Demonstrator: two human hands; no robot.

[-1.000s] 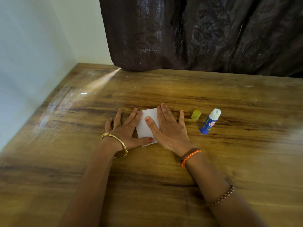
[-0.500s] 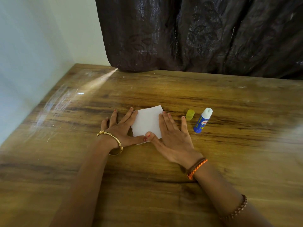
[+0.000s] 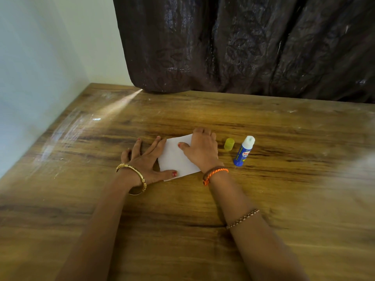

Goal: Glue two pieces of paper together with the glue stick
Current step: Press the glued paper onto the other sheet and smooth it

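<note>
Neither hand has a closed grip on anything. Right hand (image 3: 202, 150) is palm-down on the white paper (image 3: 175, 159), fingers curled over its far right corner, thumb laid across the sheet. Left hand (image 3: 145, 159) lies flat and spread at the paper's left edge, thumb pinning the near corner. Only one white rectangle is visible; can't tell whether two sheets are stacked.

Glue stick (image 3: 243, 152) lies uncapped on the worktop (image 3: 284, 179) just right of the right hand, untouched. Its yellow cap (image 3: 229, 144) sits beside it.

Judgement: glue looks applied, sheets joined, this is the press-down stage. Left: finish pressing, recap the stick.
</note>
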